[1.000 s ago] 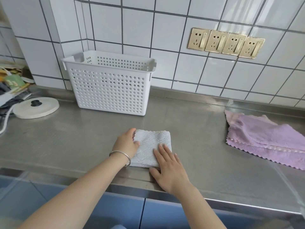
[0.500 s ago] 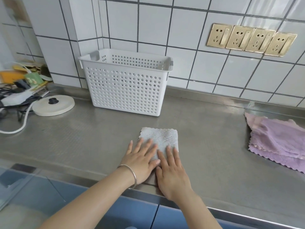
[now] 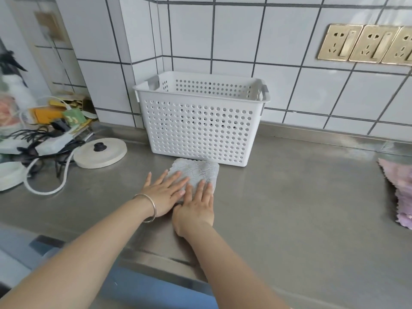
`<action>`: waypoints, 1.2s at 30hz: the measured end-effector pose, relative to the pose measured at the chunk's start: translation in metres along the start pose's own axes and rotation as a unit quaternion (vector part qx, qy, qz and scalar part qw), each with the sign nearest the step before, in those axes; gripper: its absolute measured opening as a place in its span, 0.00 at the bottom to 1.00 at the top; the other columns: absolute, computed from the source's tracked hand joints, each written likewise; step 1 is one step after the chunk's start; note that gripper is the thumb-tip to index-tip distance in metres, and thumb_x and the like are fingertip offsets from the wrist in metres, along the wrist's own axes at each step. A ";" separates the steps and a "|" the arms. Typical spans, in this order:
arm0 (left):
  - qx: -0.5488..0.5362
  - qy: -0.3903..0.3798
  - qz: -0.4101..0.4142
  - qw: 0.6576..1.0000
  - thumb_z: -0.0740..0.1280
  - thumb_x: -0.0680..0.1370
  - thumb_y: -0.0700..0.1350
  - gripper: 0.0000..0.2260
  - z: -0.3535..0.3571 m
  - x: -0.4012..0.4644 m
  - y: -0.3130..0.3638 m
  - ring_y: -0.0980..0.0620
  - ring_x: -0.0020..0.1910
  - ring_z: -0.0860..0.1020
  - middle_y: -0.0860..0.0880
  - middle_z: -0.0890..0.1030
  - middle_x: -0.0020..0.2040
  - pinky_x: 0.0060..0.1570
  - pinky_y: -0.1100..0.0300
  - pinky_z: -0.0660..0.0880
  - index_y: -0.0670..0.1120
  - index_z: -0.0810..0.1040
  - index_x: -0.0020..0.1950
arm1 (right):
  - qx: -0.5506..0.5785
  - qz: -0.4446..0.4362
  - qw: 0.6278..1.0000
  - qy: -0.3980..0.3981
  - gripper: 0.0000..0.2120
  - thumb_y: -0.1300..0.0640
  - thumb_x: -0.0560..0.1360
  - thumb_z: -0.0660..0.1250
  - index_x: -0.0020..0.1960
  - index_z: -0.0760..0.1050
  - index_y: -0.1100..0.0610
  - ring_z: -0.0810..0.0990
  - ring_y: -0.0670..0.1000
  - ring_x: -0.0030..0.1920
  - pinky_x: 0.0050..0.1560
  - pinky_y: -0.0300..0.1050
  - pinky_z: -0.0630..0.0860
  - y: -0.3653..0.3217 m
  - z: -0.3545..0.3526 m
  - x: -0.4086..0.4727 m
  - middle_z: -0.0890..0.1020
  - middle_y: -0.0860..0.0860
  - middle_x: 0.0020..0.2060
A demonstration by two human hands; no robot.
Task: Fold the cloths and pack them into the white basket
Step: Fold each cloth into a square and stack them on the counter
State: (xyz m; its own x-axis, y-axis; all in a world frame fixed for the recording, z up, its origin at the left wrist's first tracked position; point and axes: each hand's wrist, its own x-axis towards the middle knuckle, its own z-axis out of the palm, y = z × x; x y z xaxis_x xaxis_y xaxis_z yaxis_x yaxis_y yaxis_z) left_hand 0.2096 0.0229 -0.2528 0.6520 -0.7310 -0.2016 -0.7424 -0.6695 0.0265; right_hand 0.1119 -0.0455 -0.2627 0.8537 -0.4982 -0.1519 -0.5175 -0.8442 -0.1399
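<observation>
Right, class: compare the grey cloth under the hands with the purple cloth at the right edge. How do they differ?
The grey cloth is folded into a compact square; the purple cloth lies loose and rumpled. The left hand and right hand press flat on the grey one; nothing touches the purple one. The grey cloth lies just in front of the white basket; the purple one lies far to its right. Both have scalloped edges and rest on the steel counter.

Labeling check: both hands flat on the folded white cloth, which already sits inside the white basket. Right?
Not quite. The head view shows the folded white cloth on the steel counter in front of the white basket, not inside. Left hand and right hand do lie flat on it.
</observation>
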 end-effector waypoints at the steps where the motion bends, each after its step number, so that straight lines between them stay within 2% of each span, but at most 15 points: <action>1: -0.003 0.003 0.002 1.000 0.41 0.81 0.56 0.21 0.001 0.000 0.000 0.52 0.76 0.38 0.58 0.39 0.77 0.72 0.40 0.35 0.62 0.40 0.74 | 0.007 0.001 1.000 0.002 0.29 0.49 0.80 0.43 0.75 0.34 0.57 0.30 0.61 0.73 0.73 0.53 0.34 -0.001 0.001 0.002 0.35 0.60 0.74; 4: -0.016 0.013 0.001 1.000 0.41 0.81 0.56 0.21 0.005 0.000 -0.002 0.52 0.76 0.37 0.58 0.39 0.77 0.72 0.40 0.36 0.62 0.40 0.74 | 0.033 -0.002 0.999 0.009 0.29 0.50 0.80 0.43 0.75 0.35 0.56 0.30 0.60 0.73 0.73 0.53 0.35 0.000 0.002 0.002 0.34 0.60 0.74; 8: -0.009 -0.030 -0.035 0.999 0.42 0.81 0.56 0.21 -0.006 -0.003 0.005 0.49 0.76 0.39 0.58 0.41 0.77 0.72 0.39 0.36 0.63 0.44 0.74 | 0.050 -0.033 0.998 -0.011 0.29 0.50 0.80 0.45 0.76 0.38 0.56 0.33 0.60 0.74 0.74 0.52 0.38 0.004 -0.004 0.004 0.38 0.59 0.75; 10: 0.021 -0.031 -0.059 0.998 0.46 0.81 0.53 0.21 -0.023 -0.007 0.014 0.46 0.77 0.43 0.56 0.48 0.78 0.71 0.38 0.38 0.61 0.52 0.74 | 0.113 -0.076 0.991 0.000 0.27 0.53 0.79 0.50 0.76 0.49 0.58 0.45 0.59 0.75 0.74 0.50 0.48 0.006 -0.016 0.001 0.52 0.59 0.75; 12: 0.028 0.032 -0.028 0.999 0.48 0.76 0.52 0.23 -0.040 -0.008 0.035 0.47 0.75 0.56 0.53 0.60 0.75 0.73 0.41 0.49 0.58 0.62 0.71 | 0.194 -0.116 0.972 0.061 0.24 0.57 0.76 0.57 0.71 0.61 0.61 0.63 0.59 0.69 0.66 0.50 0.63 0.023 -0.034 -0.015 0.67 0.58 0.68; 14: -0.060 0.118 0.046 0.990 0.51 0.73 0.50 0.23 -0.052 -0.011 0.066 0.47 0.67 0.69 0.51 0.71 0.69 0.67 0.49 0.65 0.56 0.68 0.67 | 0.203 -0.148 0.952 0.174 0.21 0.61 0.71 0.63 0.63 0.70 0.61 0.72 0.60 0.57 0.52 0.51 0.71 0.057 -0.051 -0.035 0.75 0.58 0.59; 15: -0.118 0.148 0.087 0.978 0.55 0.75 0.50 0.20 -0.055 -0.010 0.090 0.47 0.64 0.72 0.50 0.74 0.66 0.63 0.51 0.69 0.55 0.70 0.66 | 0.179 -0.144 0.945 0.233 0.20 0.62 0.68 0.65 0.60 0.73 0.60 0.74 0.60 0.52 0.47 0.50 0.72 0.085 -0.058 -0.046 0.78 0.57 0.54; 18: -0.169 0.161 0.179 0.956 0.62 0.77 0.50 0.17 -0.058 -0.008 0.184 0.50 0.63 0.75 0.52 0.78 0.62 0.61 0.59 0.68 0.52 0.72 0.66 | 0.086 -0.057 0.944 0.313 0.19 0.61 0.63 0.68 0.54 0.77 0.56 0.78 0.58 0.44 0.40 0.46 0.74 0.197 -0.065 -0.080 0.81 0.54 0.44; 22: -0.178 0.102 0.277 0.939 0.59 0.73 0.57 0.20 -0.040 0.013 0.297 0.51 0.60 0.77 0.52 0.81 0.58 0.59 0.59 0.71 0.52 0.75 0.63 | 0.043 0.119 0.939 0.321 0.16 0.63 0.65 0.66 0.51 0.80 0.56 0.79 0.59 0.47 0.43 0.48 0.75 0.328 -0.064 -0.126 0.81 0.54 0.44; 24: -0.152 0.139 0.319 0.925 0.61 0.76 0.53 0.16 -0.038 0.030 0.349 0.49 0.60 0.76 0.51 0.80 0.58 0.57 0.57 0.72 0.52 0.75 0.62 | 0.024 0.189 0.921 0.339 0.14 0.63 0.60 0.66 0.45 0.81 0.56 0.80 0.58 0.42 0.35 0.45 0.75 0.378 -0.067 -0.141 0.81 0.52 0.39; 26: -0.134 0.183 0.347 0.910 0.63 0.76 0.49 0.14 -0.037 0.037 0.388 0.47 0.58 0.77 0.51 0.79 0.58 0.54 0.56 0.73 0.53 0.76 0.61 | 0.027 0.236 0.914 0.329 0.13 0.63 0.61 0.67 0.45 0.80 0.56 0.79 0.59 0.43 0.36 0.48 0.75 0.411 -0.070 -0.148 0.81 0.52 0.41; 29: -0.139 0.211 0.383 0.888 0.71 0.68 0.46 0.10 -0.027 0.051 0.445 0.46 0.47 0.81 0.53 0.83 0.47 0.42 0.57 0.78 0.53 0.82 0.49 | -0.018 0.246 0.910 0.334 0.17 0.63 0.54 0.72 0.42 0.81 0.52 0.80 0.56 0.40 0.32 0.45 0.75 0.460 -0.063 -0.153 0.81 0.49 0.39; 31: -0.126 0.230 0.399 0.879 0.73 0.60 0.51 0.11 -0.018 0.062 0.469 0.52 0.39 0.81 0.57 0.83 0.40 0.35 0.63 0.77 0.55 0.82 0.41 | -0.039 0.230 0.906 0.355 0.13 0.58 0.57 0.67 0.41 0.80 0.50 0.80 0.54 0.39 0.32 0.43 0.75 0.473 -0.056 -0.150 0.81 0.47 0.38; 34: -0.122 0.237 0.395 0.879 0.65 0.60 0.63 0.14 -0.014 0.073 0.493 0.55 0.36 0.80 0.59 0.81 0.36 0.30 0.63 0.76 0.57 0.80 0.39 | -0.032 0.217 0.900 0.377 0.08 0.55 0.61 0.66 0.40 0.79 0.50 0.78 0.53 0.38 0.32 0.44 0.74 0.484 -0.049 -0.136 0.80 0.46 0.38; 36: -0.114 0.248 0.383 0.882 0.59 0.60 0.61 0.14 -0.014 0.080 0.501 0.54 0.32 0.80 0.57 0.79 0.33 0.27 0.62 0.72 0.57 0.78 0.37 | -0.036 0.220 0.889 0.399 0.04 0.57 0.61 0.67 0.36 0.78 0.51 0.77 0.54 0.35 0.30 0.45 0.73 0.491 -0.050 -0.129 0.79 0.47 0.36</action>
State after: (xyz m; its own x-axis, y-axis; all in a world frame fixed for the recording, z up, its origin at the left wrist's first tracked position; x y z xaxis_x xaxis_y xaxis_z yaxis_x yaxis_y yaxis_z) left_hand -0.1079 -0.3723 -0.2420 0.0006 -0.9106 0.4133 -0.9813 0.0791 0.1758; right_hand -0.2496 -0.4060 -0.2633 0.3533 -0.7411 0.5710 -0.8310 -0.5289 -0.1723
